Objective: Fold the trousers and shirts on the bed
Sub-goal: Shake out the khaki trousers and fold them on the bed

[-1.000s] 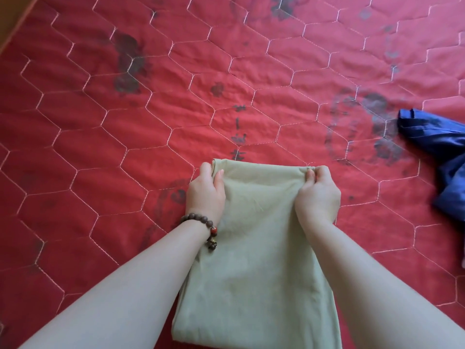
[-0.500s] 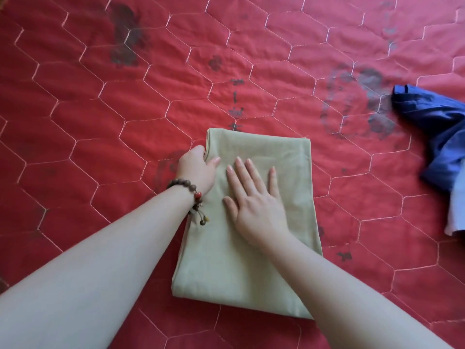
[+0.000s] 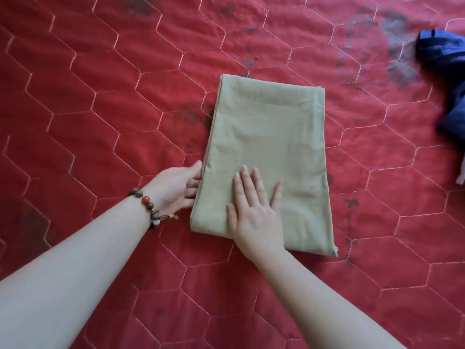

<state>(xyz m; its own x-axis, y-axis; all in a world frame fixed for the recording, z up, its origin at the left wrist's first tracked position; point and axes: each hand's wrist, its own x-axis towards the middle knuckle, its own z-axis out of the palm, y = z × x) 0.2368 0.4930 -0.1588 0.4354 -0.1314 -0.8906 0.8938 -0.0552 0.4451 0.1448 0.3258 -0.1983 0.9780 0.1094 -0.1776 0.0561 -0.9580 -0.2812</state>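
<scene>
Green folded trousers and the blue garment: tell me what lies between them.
Only bare red quilt, with dark smudges, separates the trousers from the blue garment, as the head view shows.

Folded olive trousers (image 3: 274,137) pressed flat by right hand (image 3: 254,212); left edge touched by left hand (image 3: 176,188); red quilt (image 3: 100,96) underneath.

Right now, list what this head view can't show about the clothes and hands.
- Blue garment: cut off by the right edge; type unclear.
- Folded olive-green garment: inner layers hidden by its top layer.
- Left hand: fingertips at the garment's edge; grip unclear.
- Right hand: palm hidden, lying flat.
</scene>
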